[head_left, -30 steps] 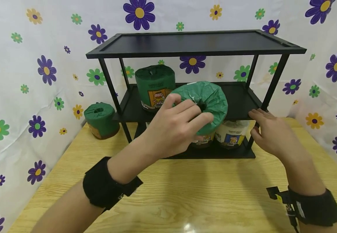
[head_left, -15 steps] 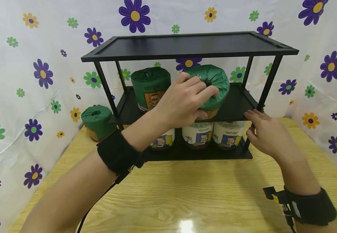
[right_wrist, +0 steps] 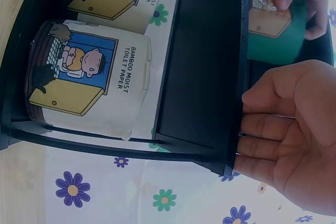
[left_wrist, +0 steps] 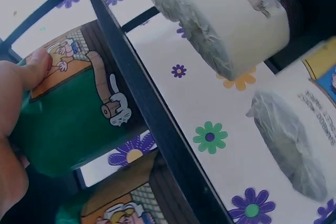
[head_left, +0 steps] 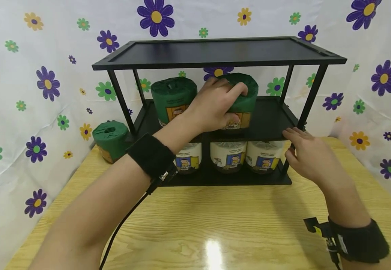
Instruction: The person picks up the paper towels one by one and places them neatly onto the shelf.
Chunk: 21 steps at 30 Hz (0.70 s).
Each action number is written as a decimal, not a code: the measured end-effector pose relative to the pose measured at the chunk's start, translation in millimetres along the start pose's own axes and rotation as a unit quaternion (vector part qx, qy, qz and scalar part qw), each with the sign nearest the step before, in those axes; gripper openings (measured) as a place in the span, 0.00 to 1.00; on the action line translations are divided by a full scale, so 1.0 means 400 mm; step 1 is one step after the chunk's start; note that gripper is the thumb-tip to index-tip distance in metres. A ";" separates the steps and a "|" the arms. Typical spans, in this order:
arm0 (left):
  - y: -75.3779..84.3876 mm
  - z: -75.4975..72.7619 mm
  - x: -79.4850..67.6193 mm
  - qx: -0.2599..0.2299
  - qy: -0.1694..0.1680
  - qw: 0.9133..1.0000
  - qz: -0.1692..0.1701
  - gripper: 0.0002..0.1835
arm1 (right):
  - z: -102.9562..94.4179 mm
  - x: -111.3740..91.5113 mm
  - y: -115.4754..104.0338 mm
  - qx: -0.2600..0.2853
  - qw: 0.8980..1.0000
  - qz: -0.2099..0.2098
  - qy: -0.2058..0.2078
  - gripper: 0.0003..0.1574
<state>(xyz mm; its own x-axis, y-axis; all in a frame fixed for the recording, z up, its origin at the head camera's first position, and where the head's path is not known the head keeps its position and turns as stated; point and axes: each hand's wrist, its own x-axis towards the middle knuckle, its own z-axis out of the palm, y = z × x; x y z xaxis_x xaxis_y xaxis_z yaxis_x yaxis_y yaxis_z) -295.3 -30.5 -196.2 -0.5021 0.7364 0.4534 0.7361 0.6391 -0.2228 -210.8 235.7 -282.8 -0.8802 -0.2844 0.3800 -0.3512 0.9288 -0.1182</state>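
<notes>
My left hand (head_left: 212, 107) grips a green-wrapped toilet paper roll (head_left: 251, 93), fingers over its top and thumb on its printed front. The roll stands upright at the middle tier (head_left: 269, 112) of a black rack; whether its base touches the shelf is hard to tell. Left of it, a second green roll (head_left: 172, 93) stands on the same tier. My right hand (head_left: 310, 155) holds that tier's front right corner, beside the post. In the right wrist view its fingers (right_wrist: 262, 145) bend over the shelf edge, their tips hidden.
Several white toilet paper rolls (head_left: 228, 157) stand on the rack's bottom tier. Another green roll (head_left: 111, 140) sits on the wooden table (head_left: 188, 221), left of the rack. Overhead lies the black top board (head_left: 215, 52), and a flowered cloth (head_left: 63, 37) hangs behind.
The left hand has carried the green roll from in front of the rack up and back to the middle tier. Its tilted top has come upright. My right hand keeps its place.
</notes>
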 end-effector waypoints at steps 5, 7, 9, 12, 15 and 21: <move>-0.028 0.015 0.031 -0.060 -0.060 0.995 -0.057 0.34 | -0.001 0.000 0.000 0.000 1.000 0.000 0.002 0.30; -0.036 0.016 0.043 -0.073 -0.085 0.991 -0.068 0.34 | 0.000 0.001 -0.001 0.001 1.000 0.001 0.001 0.30; -0.039 0.011 0.053 -0.069 -0.112 0.988 -0.077 0.33 | 0.001 0.003 -0.003 0.001 1.000 0.003 -0.002 0.30; -0.037 -0.002 0.061 -0.054 -0.138 0.985 -0.087 0.32 | 0.002 0.004 -0.006 0.001 1.000 0.006 -0.005 0.30; -0.032 -0.008 0.059 -0.003 -0.137 0.986 -0.091 0.32 | 0.002 0.005 -0.006 0.001 1.000 0.008 -0.007 0.30; -0.024 0.010 0.041 0.062 -0.094 0.990 -0.089 0.35 | 0.000 0.004 -0.004 0.003 1.000 0.011 -0.008 0.30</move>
<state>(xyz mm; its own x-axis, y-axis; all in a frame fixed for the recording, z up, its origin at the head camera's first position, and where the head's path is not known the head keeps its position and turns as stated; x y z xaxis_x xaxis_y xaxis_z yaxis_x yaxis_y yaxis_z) -312.3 -23.6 -190.1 -0.7033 0.6300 0.3293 0.5729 0.7766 -0.2623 -211.5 233.6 -282.0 -0.8933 -0.2671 0.3615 -0.3324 0.9340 -0.1314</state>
